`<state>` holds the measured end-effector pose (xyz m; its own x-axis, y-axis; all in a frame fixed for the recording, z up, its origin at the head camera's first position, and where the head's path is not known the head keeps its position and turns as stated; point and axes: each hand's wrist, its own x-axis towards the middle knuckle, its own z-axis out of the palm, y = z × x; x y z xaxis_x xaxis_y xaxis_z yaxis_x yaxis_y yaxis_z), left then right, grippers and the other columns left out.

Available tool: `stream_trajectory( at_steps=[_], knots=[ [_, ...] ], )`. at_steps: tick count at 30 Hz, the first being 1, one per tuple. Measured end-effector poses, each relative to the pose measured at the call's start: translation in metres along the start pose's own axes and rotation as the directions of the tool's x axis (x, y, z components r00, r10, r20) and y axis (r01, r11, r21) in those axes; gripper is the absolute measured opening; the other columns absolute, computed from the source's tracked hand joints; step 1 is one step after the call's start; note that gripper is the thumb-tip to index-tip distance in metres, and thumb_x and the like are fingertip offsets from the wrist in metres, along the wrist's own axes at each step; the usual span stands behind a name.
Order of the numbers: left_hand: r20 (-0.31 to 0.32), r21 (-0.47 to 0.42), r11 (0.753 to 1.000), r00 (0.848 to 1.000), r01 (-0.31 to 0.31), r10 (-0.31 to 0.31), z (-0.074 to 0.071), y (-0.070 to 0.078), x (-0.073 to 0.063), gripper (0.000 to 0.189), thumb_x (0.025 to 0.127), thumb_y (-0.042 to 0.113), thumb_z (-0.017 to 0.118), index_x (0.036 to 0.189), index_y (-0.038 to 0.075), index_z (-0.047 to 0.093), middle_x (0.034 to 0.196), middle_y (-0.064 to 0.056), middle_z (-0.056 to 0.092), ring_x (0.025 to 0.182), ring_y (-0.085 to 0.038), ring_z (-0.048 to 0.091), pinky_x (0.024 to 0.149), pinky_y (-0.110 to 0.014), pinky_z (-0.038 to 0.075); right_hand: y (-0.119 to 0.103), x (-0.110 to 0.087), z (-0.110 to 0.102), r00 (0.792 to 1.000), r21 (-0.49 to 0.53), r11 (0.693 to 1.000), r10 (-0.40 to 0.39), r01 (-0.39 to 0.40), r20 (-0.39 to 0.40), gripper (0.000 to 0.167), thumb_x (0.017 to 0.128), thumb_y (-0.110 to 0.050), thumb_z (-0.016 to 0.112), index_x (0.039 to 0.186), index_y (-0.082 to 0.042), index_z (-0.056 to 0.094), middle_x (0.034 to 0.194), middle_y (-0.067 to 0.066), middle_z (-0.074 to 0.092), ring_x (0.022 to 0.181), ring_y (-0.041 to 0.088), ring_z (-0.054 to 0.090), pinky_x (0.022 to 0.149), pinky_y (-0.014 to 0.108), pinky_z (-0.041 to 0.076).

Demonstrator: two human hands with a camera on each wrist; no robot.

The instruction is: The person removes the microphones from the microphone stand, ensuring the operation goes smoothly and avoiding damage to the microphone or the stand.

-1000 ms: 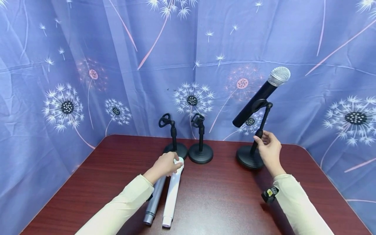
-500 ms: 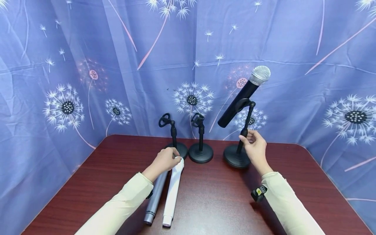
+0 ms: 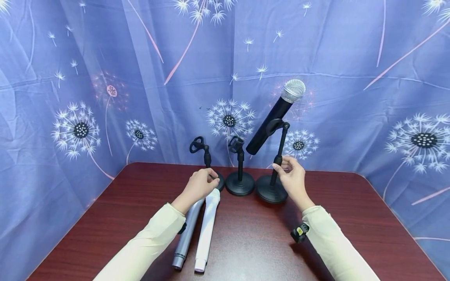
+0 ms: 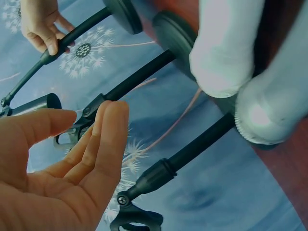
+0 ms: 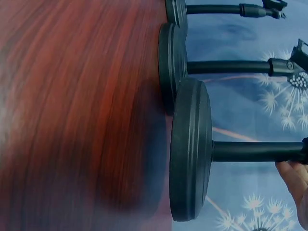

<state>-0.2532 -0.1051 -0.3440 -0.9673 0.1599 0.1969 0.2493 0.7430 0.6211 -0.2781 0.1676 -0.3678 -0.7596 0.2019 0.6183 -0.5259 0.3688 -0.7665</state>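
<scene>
My right hand (image 3: 292, 180) pinches the upright of a black microphone stand (image 3: 272, 190) between thumb and fingers. That stand's clip carries a black microphone (image 3: 268, 123) with a silver mesh head, tilted up to the right. In the right wrist view its round base (image 5: 190, 149) appears close to the neighbouring base. My left hand (image 3: 198, 186) holds nothing, its thumb apart from nearly straight fingers (image 4: 111, 139). It hovers just above the head of a white microphone (image 3: 207, 230). Beside that lies a grey microphone (image 3: 188, 236), its head hidden under the hand.
Two more black stands with bare clips, a middle stand (image 3: 240, 182) and a left stand (image 3: 207, 156), stand near the back of the dark red wooden table (image 3: 253, 242). The left one's base is partly covered by my hand. A blue dandelion-print curtain (image 3: 168, 117) hangs behind.
My right hand has moved the stand with the black microphone leftward, close to the middle stand. The left hand has come off the white microphone's head and risen slightly.
</scene>
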Motion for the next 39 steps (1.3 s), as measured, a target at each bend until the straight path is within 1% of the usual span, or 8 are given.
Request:
stream_trajectory(
  at_steps=[3, 8, 14, 19, 24, 30, 34, 39],
  knots=[
    [-0.037, -0.016, 1.000, 0.999, -0.027, 0.027, -0.003, 0.006, 0.003, 0.013, 0.090, 0.014, 0.065, 0.098, 0.004, 0.069, 0.080, -0.004, 0.069, 0.075, -0.020, 0.064, 0.070, -0.037, 0.051, -0.001, -0.001, 0.004, 1.000, 0.010, 1.000, 0.000, -0.001, 0.018, 0.028, 0.079, 0.009, 0.073, 0.104, 0.017, 0.062, 0.090, 0.029, 0.066, 0.075, 0.015, 0.063, 0.066, 0.012, 0.049],
    [-0.089, -0.053, 0.996, 0.993, -0.076, 0.071, -0.006, 0.016, 0.009, 0.016, 0.091, 0.013, 0.063, 0.102, 0.005, 0.069, 0.086, -0.005, 0.071, 0.081, -0.020, 0.065, 0.076, -0.038, 0.051, 0.016, -0.002, 0.015, 0.999, 0.043, 0.999, 0.006, -0.008, 0.036, 0.029, 0.079, 0.005, 0.075, 0.105, 0.012, 0.064, 0.091, 0.026, 0.067, 0.074, 0.008, 0.062, 0.065, 0.012, 0.049],
    [-0.145, -0.102, 0.987, 0.983, -0.124, 0.109, -0.013, 0.032, 0.012, 0.021, 0.093, 0.015, 0.061, 0.111, 0.006, 0.068, 0.105, -0.009, 0.070, 0.092, -0.025, 0.065, 0.082, -0.041, 0.051, 0.024, -0.008, 0.025, 0.998, 0.035, 0.999, -0.009, 0.007, 0.069, 0.030, 0.080, -0.002, 0.077, 0.107, 0.005, 0.065, 0.092, 0.019, 0.069, 0.074, 0.001, 0.061, 0.063, 0.011, 0.049],
    [-0.240, -0.175, 0.963, 0.957, -0.206, 0.161, -0.018, 0.046, 0.018, 0.024, 0.094, 0.013, 0.060, 0.115, 0.004, 0.065, 0.110, -0.012, 0.069, 0.101, -0.025, 0.064, 0.088, -0.040, 0.050, 0.020, -0.012, 0.030, 0.995, 0.033, 0.999, -0.025, 0.022, 0.098, 0.031, 0.080, -0.004, 0.077, 0.108, 0.002, 0.066, 0.092, 0.016, 0.069, 0.076, 0.010, 0.064, 0.062, 0.014, 0.050],
    [-0.302, -0.236, 0.933, 0.933, -0.273, 0.196, -0.022, 0.055, 0.026, 0.029, 0.096, 0.016, 0.058, 0.123, 0.005, 0.061, 0.116, -0.012, 0.064, 0.106, -0.023, 0.062, 0.090, -0.038, 0.050, 0.015, -0.016, 0.035, 0.993, 0.012, 0.999, -0.031, 0.030, 0.118, 0.031, 0.081, -0.006, 0.077, 0.109, 0.002, 0.066, 0.092, 0.014, 0.070, 0.080, 0.019, 0.067, 0.067, 0.015, 0.049],
    [-0.354, -0.238, 0.909, 0.902, -0.342, 0.247, -0.026, 0.065, 0.034, 0.036, 0.098, 0.020, 0.055, 0.131, 0.006, 0.055, 0.122, -0.013, 0.061, 0.111, -0.023, 0.059, 0.094, -0.037, 0.048, -0.009, -0.021, 0.038, 0.989, 0.042, 0.999, -0.037, 0.031, 0.144, 0.030, 0.081, 0.000, 0.075, 0.108, 0.007, 0.065, 0.092, 0.020, 0.069, 0.081, 0.030, 0.067, 0.069, 0.019, 0.051],
    [-0.384, -0.230, 0.895, 0.881, -0.382, 0.277, -0.030, 0.073, 0.040, 0.038, 0.098, 0.022, 0.056, 0.133, 0.005, 0.054, 0.124, -0.014, 0.060, 0.113, -0.023, 0.058, 0.095, -0.037, 0.047, -0.025, -0.025, 0.039, 0.986, 0.028, 0.999, -0.038, 0.033, 0.163, 0.028, 0.081, 0.004, 0.073, 0.107, 0.009, 0.064, 0.090, 0.022, 0.068, 0.081, 0.034, 0.067, 0.069, 0.020, 0.052],
    [-0.411, -0.222, 0.883, 0.861, -0.414, 0.300, -0.034, 0.087, 0.047, 0.040, 0.097, 0.022, 0.058, 0.133, 0.004, 0.054, 0.123, -0.015, 0.059, 0.112, -0.025, 0.057, 0.094, -0.037, 0.047, -0.008, -0.025, 0.047, 0.986, 0.030, 0.999, -0.040, 0.036, 0.164, 0.028, 0.081, -0.001, 0.075, 0.107, 0.004, 0.065, 0.087, 0.018, 0.069, 0.081, 0.031, 0.066, 0.070, 0.026, 0.053]
  ],
)
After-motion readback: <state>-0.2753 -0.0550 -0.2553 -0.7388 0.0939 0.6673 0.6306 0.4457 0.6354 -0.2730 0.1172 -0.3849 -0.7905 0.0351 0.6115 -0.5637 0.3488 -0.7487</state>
